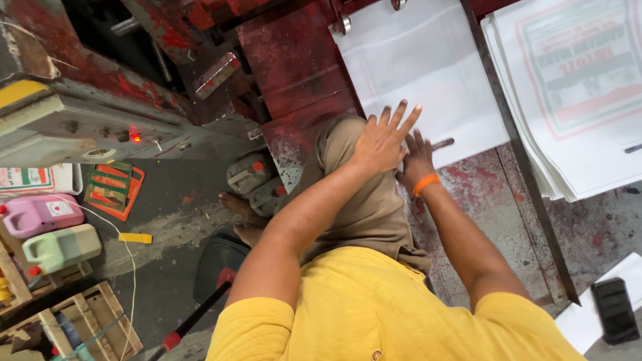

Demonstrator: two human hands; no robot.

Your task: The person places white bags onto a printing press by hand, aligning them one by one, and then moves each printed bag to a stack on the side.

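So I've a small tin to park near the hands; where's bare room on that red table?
Free: the worn red table strip between the blank white sheet and the black phone, right of the right hand. Crowded: the printed sheet stack fills the far right, and the left hand covers the blank sheet's near edge.

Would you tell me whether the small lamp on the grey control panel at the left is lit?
Lit: the lamp glows bright red on the grey panel.

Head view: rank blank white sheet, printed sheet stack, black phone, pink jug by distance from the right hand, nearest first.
From the right hand:
1. blank white sheet, under its fingertips.
2. printed sheet stack, off to the right.
3. black phone, lower right corner.
4. pink jug, far left on the floor.
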